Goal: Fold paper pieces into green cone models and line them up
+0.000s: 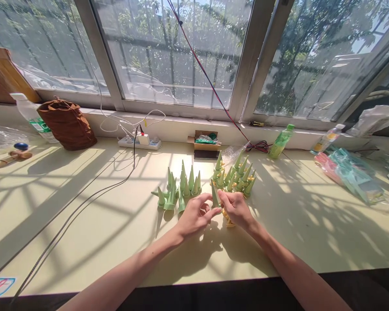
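Observation:
Between my hands a pale green cone (pixel 215 196) stands point up. My left hand (pixel 194 216) curls in from the left, thumb and fingers closed at the cone's lower part. From the right, my right hand (pixel 237 210) pinches the cone's side. Small yellow pieces (pixel 228 221) show on the table under my right hand, partly covered by it. Beyond my left hand is a group of green cones (pixel 186 183), most upright and a few tilted or lying. Behind my right hand stands a second group of green cones (pixel 238 172) with yellow bits among them.
A small open cardboard box (pixel 206 151) sits near the window sill. Behind are a power strip (pixel 139 143), a brown bag (pixel 66 124) and a green bottle (pixel 281 141). Plastic packets (pixel 350 172) lie right. A black cable (pixel 94 196) crosses the table at left.

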The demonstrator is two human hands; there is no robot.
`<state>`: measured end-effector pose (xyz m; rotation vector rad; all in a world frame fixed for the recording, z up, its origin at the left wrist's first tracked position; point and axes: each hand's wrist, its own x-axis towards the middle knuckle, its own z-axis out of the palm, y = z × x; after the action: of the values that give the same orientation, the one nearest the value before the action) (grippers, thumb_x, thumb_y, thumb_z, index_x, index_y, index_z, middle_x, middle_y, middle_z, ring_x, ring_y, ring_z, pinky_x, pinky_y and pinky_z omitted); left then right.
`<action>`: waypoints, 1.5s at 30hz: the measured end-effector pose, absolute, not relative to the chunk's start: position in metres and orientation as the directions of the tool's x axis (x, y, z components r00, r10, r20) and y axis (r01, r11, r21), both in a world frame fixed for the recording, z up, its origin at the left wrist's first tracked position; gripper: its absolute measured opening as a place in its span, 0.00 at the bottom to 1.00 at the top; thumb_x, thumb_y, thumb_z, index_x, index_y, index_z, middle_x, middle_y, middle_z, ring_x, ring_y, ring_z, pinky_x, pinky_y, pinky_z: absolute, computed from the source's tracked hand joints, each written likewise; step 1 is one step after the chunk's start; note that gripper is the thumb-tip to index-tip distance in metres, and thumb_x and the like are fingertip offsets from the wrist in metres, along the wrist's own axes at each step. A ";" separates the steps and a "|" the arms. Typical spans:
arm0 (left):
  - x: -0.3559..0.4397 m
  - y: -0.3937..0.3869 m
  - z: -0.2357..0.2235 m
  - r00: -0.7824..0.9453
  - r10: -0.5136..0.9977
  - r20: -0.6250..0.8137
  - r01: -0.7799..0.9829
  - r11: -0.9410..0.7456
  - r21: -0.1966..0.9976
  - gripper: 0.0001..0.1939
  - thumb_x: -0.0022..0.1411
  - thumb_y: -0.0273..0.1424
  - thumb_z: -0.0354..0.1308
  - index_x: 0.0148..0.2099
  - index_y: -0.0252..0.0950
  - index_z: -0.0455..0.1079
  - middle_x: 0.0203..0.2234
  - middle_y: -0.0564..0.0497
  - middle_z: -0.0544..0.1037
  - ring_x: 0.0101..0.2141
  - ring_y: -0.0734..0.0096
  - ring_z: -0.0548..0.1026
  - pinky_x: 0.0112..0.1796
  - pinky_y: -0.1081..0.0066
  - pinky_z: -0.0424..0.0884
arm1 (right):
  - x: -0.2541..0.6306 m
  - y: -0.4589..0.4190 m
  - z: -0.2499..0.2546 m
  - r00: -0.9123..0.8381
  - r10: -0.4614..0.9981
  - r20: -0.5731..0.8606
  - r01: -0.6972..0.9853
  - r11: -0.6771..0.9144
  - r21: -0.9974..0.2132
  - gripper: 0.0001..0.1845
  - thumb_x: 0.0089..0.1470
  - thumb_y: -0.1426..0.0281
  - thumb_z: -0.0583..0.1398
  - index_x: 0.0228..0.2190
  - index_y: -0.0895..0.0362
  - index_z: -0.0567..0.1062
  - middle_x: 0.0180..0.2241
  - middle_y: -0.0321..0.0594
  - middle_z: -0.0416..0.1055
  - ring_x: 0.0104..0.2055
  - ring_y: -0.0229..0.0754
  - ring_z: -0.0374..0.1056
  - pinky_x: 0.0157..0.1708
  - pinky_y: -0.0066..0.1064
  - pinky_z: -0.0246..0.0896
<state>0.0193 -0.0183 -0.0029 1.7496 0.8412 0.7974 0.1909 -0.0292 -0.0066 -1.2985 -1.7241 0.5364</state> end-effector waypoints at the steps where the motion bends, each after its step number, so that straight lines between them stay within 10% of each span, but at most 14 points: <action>1: 0.019 -0.018 -0.004 0.539 0.824 0.173 0.177 -0.312 0.933 0.17 0.61 0.43 0.58 0.43 0.36 0.64 0.23 0.55 0.70 0.20 0.74 0.70 0.22 0.75 0.67 | 0.191 -0.029 -0.007 -0.061 0.917 0.394 0.543 0.362 -0.758 0.28 0.63 0.57 0.48 0.16 0.56 0.51 0.14 0.31 0.47 0.18 0.32 0.44 0.19 0.28 0.40; 16: 0.020 -0.013 -0.018 0.467 0.632 0.618 0.334 -0.773 0.539 0.10 0.68 0.29 0.52 0.49 0.40 0.71 0.45 0.46 0.69 0.29 0.78 0.74 0.33 0.74 0.73 | 0.190 -0.029 -0.006 -0.045 0.943 0.331 0.466 0.313 -0.828 0.32 0.64 0.56 0.49 0.13 0.57 0.61 0.13 0.33 0.58 0.16 0.33 0.54 0.19 0.27 0.47; 21: 0.021 -0.017 -0.006 0.387 0.749 0.538 0.308 -0.655 0.690 0.13 0.66 0.36 0.55 0.50 0.37 0.67 0.44 0.45 0.71 0.24 0.79 0.72 0.28 0.74 0.73 | 0.193 -0.025 -0.013 0.060 0.934 0.351 0.407 0.298 -0.863 0.30 0.64 0.54 0.50 0.15 0.57 0.63 0.14 0.33 0.59 0.16 0.33 0.54 0.17 0.26 0.46; 26: 0.022 -0.017 0.005 0.512 0.855 0.082 0.158 -0.188 0.969 0.19 0.68 0.46 0.48 0.36 0.35 0.64 0.14 0.56 0.69 0.13 0.75 0.67 0.19 0.76 0.65 | 0.198 -0.026 -0.014 0.063 0.893 0.446 0.401 0.386 -0.831 0.28 0.64 0.54 0.50 0.17 0.55 0.61 0.14 0.32 0.56 0.17 0.34 0.55 0.18 0.26 0.48; 30: 0.023 -0.016 0.004 0.624 0.780 -0.048 0.062 0.012 0.998 0.21 0.64 0.49 0.52 0.32 0.35 0.63 0.12 0.56 0.69 0.13 0.74 0.69 0.19 0.76 0.63 | 0.198 -0.027 -0.013 -0.032 0.882 0.471 0.400 0.443 -0.802 0.26 0.65 0.56 0.50 0.18 0.55 0.59 0.15 0.32 0.55 0.18 0.34 0.55 0.19 0.26 0.48; 40: 0.020 -0.015 0.001 0.566 0.823 0.050 0.079 -0.115 0.990 0.19 0.60 0.44 0.60 0.43 0.33 0.67 0.15 0.59 0.66 0.15 0.76 0.67 0.22 0.74 0.67 | 0.198 -0.026 -0.017 -0.021 0.924 0.381 0.354 0.363 -0.862 0.29 0.64 0.55 0.50 0.16 0.56 0.61 0.13 0.32 0.56 0.16 0.33 0.52 0.17 0.26 0.45; 45: 0.017 -0.013 -0.009 0.498 0.793 0.351 0.128 -0.467 0.875 0.15 0.61 0.36 0.60 0.48 0.35 0.68 0.34 0.50 0.73 0.22 0.79 0.71 0.25 0.76 0.71 | 0.195 -0.027 -0.016 -0.018 0.945 0.326 0.347 0.312 -0.885 0.32 0.64 0.54 0.50 0.12 0.57 0.60 0.12 0.33 0.56 0.15 0.32 0.51 0.16 0.26 0.45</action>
<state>0.0169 -0.0131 -0.0087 1.9024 0.7620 0.9998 0.1951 -0.0267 -0.0165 -1.2168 -1.5660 0.7416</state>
